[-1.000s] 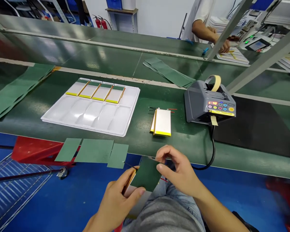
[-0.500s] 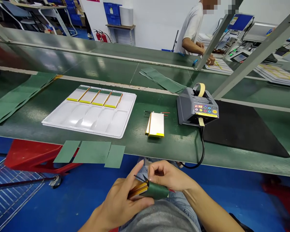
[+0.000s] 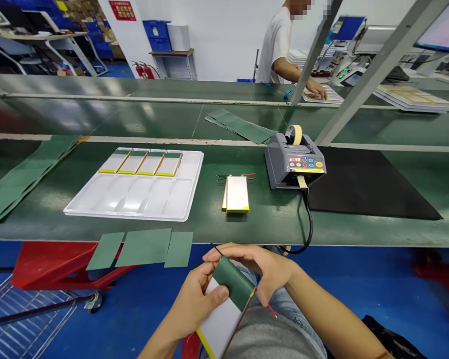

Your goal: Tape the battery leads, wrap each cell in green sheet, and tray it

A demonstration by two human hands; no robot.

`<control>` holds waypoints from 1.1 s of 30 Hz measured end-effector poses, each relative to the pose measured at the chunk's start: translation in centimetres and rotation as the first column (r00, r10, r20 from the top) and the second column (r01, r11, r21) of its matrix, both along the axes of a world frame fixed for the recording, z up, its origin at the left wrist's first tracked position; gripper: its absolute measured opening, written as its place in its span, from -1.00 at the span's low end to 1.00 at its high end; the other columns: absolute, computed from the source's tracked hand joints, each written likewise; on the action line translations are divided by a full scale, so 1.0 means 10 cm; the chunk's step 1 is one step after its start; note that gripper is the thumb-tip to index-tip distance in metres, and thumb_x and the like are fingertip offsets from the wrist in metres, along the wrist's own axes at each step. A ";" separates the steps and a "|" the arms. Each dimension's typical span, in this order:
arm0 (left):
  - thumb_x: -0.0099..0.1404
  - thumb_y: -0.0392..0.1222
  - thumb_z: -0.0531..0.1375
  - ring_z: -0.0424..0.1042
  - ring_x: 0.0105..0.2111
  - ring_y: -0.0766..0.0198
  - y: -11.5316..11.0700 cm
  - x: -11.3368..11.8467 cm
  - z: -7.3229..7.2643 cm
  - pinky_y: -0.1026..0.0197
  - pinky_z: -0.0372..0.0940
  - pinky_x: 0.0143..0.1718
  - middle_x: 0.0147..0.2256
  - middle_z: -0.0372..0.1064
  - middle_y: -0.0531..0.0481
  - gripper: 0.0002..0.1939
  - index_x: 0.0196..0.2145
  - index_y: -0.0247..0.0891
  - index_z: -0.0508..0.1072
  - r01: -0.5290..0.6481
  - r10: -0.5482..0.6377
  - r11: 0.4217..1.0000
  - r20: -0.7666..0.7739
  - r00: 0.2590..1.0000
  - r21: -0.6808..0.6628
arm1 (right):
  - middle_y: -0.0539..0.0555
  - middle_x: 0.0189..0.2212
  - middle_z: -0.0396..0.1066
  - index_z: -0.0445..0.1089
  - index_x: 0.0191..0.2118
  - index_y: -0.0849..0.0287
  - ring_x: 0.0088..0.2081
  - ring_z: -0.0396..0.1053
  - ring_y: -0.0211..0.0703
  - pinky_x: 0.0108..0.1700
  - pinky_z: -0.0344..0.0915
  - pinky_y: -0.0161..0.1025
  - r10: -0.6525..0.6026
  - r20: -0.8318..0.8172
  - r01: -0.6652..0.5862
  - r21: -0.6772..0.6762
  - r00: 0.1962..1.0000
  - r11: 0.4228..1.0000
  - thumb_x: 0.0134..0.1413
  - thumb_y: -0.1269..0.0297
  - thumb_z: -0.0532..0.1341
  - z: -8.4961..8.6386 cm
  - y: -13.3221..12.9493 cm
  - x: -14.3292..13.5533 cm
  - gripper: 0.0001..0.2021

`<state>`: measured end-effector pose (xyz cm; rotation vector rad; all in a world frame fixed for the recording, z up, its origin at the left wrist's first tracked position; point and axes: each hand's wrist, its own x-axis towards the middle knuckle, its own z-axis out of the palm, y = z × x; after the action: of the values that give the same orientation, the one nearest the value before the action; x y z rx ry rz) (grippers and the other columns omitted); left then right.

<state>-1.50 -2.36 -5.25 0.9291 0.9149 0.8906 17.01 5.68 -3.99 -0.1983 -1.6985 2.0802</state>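
A white battery pack [image 3: 220, 315] with yellow edging is tilted above my lap, a green strip [image 3: 234, 282] folded over its upper end. My left hand [image 3: 196, 304] grips its left side, thumb on the white face. Around the green-covered end curves my right hand [image 3: 264, 267], fingers behind the top edge and thumb at the right corner. A black wire sticks out at the top and a red wire at the right. Two stacked packs [image 3: 237, 193] with wires lie on the bench. Left of them a white tray [image 3: 127, 199] has several packs in its back row.
A grey tape dispenser [image 3: 295, 162] stands beside a black mat [image 3: 370, 184]. Green pieces [image 3: 144, 248] overhang the bench's front edge; longer sheets [image 3: 26, 174] lie left and strips [image 3: 241, 125] behind. A person's hand [image 3: 316, 89] works at the far bench, beyond a metal post.
The held pack has turned from edge-on to show its white face and green strip. My right fingers have moved from pinching near the wires to curving round the end. The person's arm has shifted.
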 end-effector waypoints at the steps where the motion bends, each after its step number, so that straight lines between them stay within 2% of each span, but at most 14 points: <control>1: 0.04 0.10 0.32 0.34 -0.38 0.28 0.01 -0.01 -0.01 0.33 0.25 -0.36 -0.40 0.41 0.01 -0.56 -0.22 -0.28 0.47 -0.009 0.009 1.000 0.002 1.000 0.006 | 0.22 0.17 0.16 0.21 0.17 0.17 0.20 0.08 0.11 0.24 -0.06 0.00 -0.014 -0.025 0.013 -0.011 1.000 1.000 -0.39 -0.06 0.43 -0.02 -0.01 -0.02 -0.09; 5: 0.03 0.13 0.31 0.33 -0.41 0.30 0.06 -0.01 -0.01 0.34 0.25 -0.36 -0.44 0.39 0.04 -0.54 -0.23 -0.27 0.50 -0.025 0.025 1.000 0.009 1.000 0.006 | 0.23 0.07 0.27 0.29 0.11 0.18 0.14 0.16 0.12 0.22 -0.01 0.02 -0.177 -0.108 0.178 0.000 0.978 0.984 -0.50 -0.07 0.46 -0.11 -0.07 -0.14 -0.08; 9: 0.04 0.17 0.29 0.31 -0.46 0.34 0.04 0.06 -0.03 0.36 0.24 -0.41 -0.48 0.37 0.07 -0.52 -0.22 -0.26 0.50 -0.061 0.061 0.998 -0.001 0.998 0.002 | 0.19 -0.06 0.39 0.37 0.02 0.13 0.00 0.29 0.06 0.11 0.14 0.01 -0.407 -0.176 0.432 0.138 0.896 0.891 -0.42 -0.13 0.42 -0.18 -0.12 -0.23 -0.22; 11: 0.05 0.20 0.27 0.35 -0.42 0.29 0.03 0.09 -0.05 0.32 0.26 -0.37 -0.46 0.40 0.03 -0.49 -0.19 -0.26 0.48 -0.084 0.084 0.996 -0.017 0.996 -0.004 | 0.19 -0.09 0.41 0.38 -0.01 0.14 -0.05 0.32 0.04 0.07 0.18 0.00 -0.448 -0.187 0.480 0.199 0.874 0.854 -0.33 -0.20 0.35 -0.17 -0.11 -0.25 -0.27; 13: 0.06 0.25 0.23 0.39 -0.38 0.21 0.07 0.06 -0.05 0.26 0.29 -0.35 -0.42 0.44 -0.04 -0.43 -0.16 -0.29 0.45 -0.094 0.094 0.996 -0.118 0.989 0.003 | 0.21 -0.06 0.39 0.35 0.03 0.15 -0.03 0.31 0.04 0.07 0.20 -0.01 -0.456 -0.108 0.468 0.247 0.883 0.848 -0.18 -0.25 0.24 -0.17 -0.10 -0.21 -0.29; 15: 0.08 0.30 0.16 0.42 -0.41 0.17 0.21 -0.07 -0.01 0.23 0.30 -0.39 -0.42 0.46 -0.07 -0.38 -0.15 -0.31 0.43 -0.101 0.116 0.993 -0.353 0.928 0.060 | 0.21 0.04 0.31 0.21 0.15 0.13 0.01 0.28 0.00 0.09 0.18 -0.03 -0.503 0.012 0.478 0.294 0.864 0.828 0.04 -0.22 0.08 -0.21 -0.08 -0.10 -0.34; 17: 0.13 0.30 0.10 0.41 -0.47 0.18 0.48 -0.30 0.08 0.24 0.28 -0.48 -0.45 0.46 -0.04 -0.38 -0.11 -0.31 0.41 -0.115 0.181 0.982 -0.586 0.790 0.148 | 0.19 0.09 0.26 0.05 0.24 0.07 0.00 0.28 -0.05 0.09 0.18 -0.05 -0.630 0.066 0.568 0.367 0.774 0.736 0.20 -0.10 -0.05 -0.33 -0.07 0.06 -0.43; 19: 0.20 0.23 0.08 0.41 -0.48 0.19 0.87 -0.58 0.20 0.23 0.27 -0.49 -0.47 0.44 0.01 -0.44 -0.07 -0.29 0.38 -0.148 0.263 0.964 -0.695 0.669 0.221 | 0.15 -0.03 0.35 0.12 0.18 0.05 -0.12 0.33 -0.09 -0.01 0.25 -0.12 -0.784 0.053 0.680 0.463 0.619 0.568 0.24 0.02 -0.04 -0.50 -0.08 0.23 -0.54; 21: 0.28 0.14 0.05 0.43 -0.35 0.17 1.35 -0.86 0.31 0.17 0.32 -0.35 -0.34 0.45 -0.03 -0.52 -0.04 -0.28 0.36 -0.155 0.333 0.942 -0.766 0.550 0.298 | 0.11 -0.22 0.42 0.29 0.03 0.07 -0.23 0.36 -0.13 -0.15 0.31 -0.21 -0.893 0.060 0.739 0.539 0.446 0.405 0.25 0.13 0.00 -0.67 -0.09 0.36 -0.68; 23: 0.32 0.01 0.09 0.40 -0.17 0.15 1.85 -1.06 0.37 0.03 0.31 -0.15 -0.12 0.39 -0.10 -0.63 -0.04 -0.29 0.35 -0.136 0.379 0.924 -0.818 0.432 0.357 | 0.09 -0.34 0.42 0.37 -0.12 0.10 -0.30 0.38 -0.15 -0.26 0.33 -0.27 -0.946 0.059 0.737 0.613 0.318 0.286 0.24 0.21 0.02 -0.81 -0.11 0.42 -0.77; 25: 0.30 -0.03 0.13 0.39 -0.13 0.11 2.31 -1.18 0.38 -0.05 0.30 -0.10 -0.09 0.36 -0.08 -0.67 -0.09 -0.31 0.38 -0.098 0.369 0.929 -0.868 0.332 0.357 | 0.07 -0.43 0.42 0.40 -0.21 0.12 -0.38 0.38 -0.16 -0.33 0.33 -0.29 -0.960 0.012 0.686 0.697 0.281 0.209 0.22 0.25 0.05 -0.89 -0.12 0.41 -0.80; 28: 0.28 -0.08 0.16 0.37 -0.10 0.10 2.83 -1.21 0.31 -0.07 0.31 -0.09 -0.05 0.33 -0.11 -0.66 -0.04 -0.28 0.35 -0.093 0.361 0.933 -0.913 0.190 0.349 | 0.04 -0.52 0.39 0.41 -0.30 0.14 -0.48 0.36 -0.19 -0.40 0.30 -0.30 -0.954 -0.073 0.600 0.791 0.292 0.123 0.20 0.28 0.06 -0.93 -0.09 0.33 -0.82; 30: 0.29 -0.08 0.16 0.38 -0.11 0.11 3.04 -1.19 0.25 -0.06 0.32 -0.11 -0.05 0.33 -0.11 -0.66 -0.03 -0.28 0.34 -0.103 0.358 0.932 -0.926 0.125 0.346 | 0.04 -0.53 0.38 0.40 -0.32 0.15 -0.51 0.35 -0.21 -0.43 0.29 -0.31 -0.949 -0.116 0.568 0.819 0.293 0.075 0.19 0.32 0.06 -0.93 -0.07 0.29 -0.82; 33: 0.29 -0.06 0.15 0.40 -0.15 0.13 3.21 -1.15 0.14 -0.02 0.34 -0.14 -0.08 0.35 -0.10 -0.67 -0.06 -0.29 0.36 -0.111 0.366 0.927 -0.928 0.065 0.357 | 0.04 -0.55 0.38 0.39 -0.35 0.16 -0.52 0.33 -0.22 -0.43 0.27 -0.32 -0.941 -0.159 0.552 0.833 0.299 0.035 0.19 0.34 0.05 -0.92 -0.05 0.27 -0.81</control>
<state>-12.95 29.79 -3.82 1.6493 2.3104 0.4878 19.71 5.18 -13.19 -1.1368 -1.8596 0.2776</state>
